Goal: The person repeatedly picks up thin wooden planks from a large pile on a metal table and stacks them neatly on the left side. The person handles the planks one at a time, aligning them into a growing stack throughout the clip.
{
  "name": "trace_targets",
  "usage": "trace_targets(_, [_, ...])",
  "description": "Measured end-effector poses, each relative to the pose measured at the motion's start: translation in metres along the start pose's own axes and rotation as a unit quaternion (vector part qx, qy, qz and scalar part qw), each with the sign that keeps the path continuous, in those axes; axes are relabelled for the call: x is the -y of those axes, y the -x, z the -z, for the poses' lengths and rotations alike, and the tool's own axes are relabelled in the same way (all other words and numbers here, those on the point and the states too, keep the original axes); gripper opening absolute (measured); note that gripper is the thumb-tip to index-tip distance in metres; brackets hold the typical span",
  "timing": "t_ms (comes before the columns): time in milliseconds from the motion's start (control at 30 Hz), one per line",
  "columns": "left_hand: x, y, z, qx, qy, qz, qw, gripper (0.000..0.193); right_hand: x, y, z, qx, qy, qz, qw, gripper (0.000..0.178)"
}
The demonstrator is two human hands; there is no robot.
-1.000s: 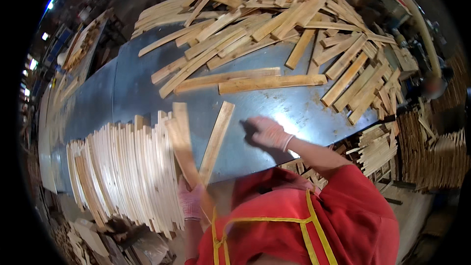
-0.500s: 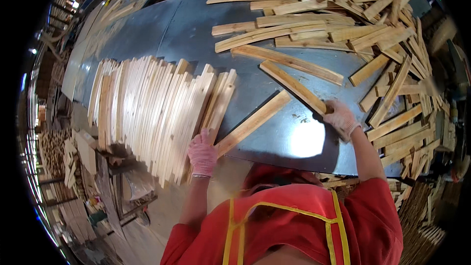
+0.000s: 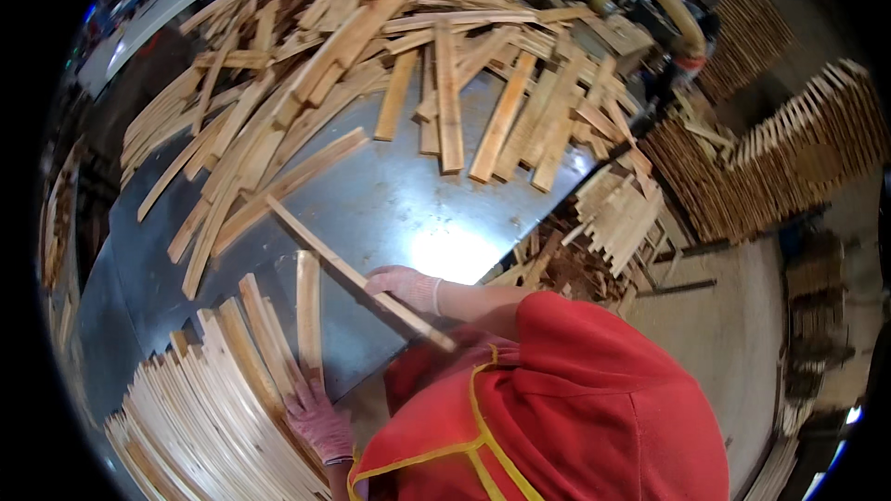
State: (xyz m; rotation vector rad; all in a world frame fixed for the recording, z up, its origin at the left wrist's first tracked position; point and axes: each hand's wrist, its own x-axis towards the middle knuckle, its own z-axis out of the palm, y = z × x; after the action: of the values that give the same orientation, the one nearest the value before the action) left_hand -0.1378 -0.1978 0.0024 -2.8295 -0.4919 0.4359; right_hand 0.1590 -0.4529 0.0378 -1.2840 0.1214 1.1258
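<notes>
A narrow wooden strip slants across the near part of the tabletop, its far end pointing toward the heap and its near end by the wearer's red garment. The right hand, gloved, grips this strip nearer its close end, so that a long portion extends beyond the fingers; a firm pinch across the edges appears advisable, since the far end is likely to swing if the wrist turns quickly. Care with the near end also seems prudent, as it lies close to the clothing. Just to the left, a flat loose strip rests with its lower end beside the left hand, and a level lift is judged best for clearing it. The left hand, also gloved, lies with fingers spread at the right-hand side of the row of strips; whether it grips or merely steadies them cannot be told. Light, even sideways pressure there should hold the pieces upright without skewing their uneven ends. Farther out, bare tabletop separates the hands from a jumbled heap of strips; stacked timber stands beyond, to the right.
</notes>
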Motion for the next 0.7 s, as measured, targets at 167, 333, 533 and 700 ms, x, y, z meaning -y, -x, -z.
trace_targets(167, [0.005,-0.039,0.057,0.045,0.165,0.054,0.984,0.095,-0.030,0.008,-0.007,-0.017,-0.144,0.061,0.988,0.047])
trace_targets(333, [0.039,-0.038,-0.051,-0.088,0.237,0.179,0.951,0.077,-0.041,0.023,-0.060,0.007,-0.035,0.036,0.999,0.042])
trace_targets(533, [-0.057,-0.020,0.047,-0.105,0.522,0.085,0.842,0.076,-0.055,-0.015,-0.094,0.028,0.325,0.077,0.942,0.075])
trace_targets(700, [-0.021,0.016,0.007,-0.076,0.399,0.087,0.910,0.075,-0.038,-0.036,-0.117,0.053,0.447,-0.010,0.893,0.097])
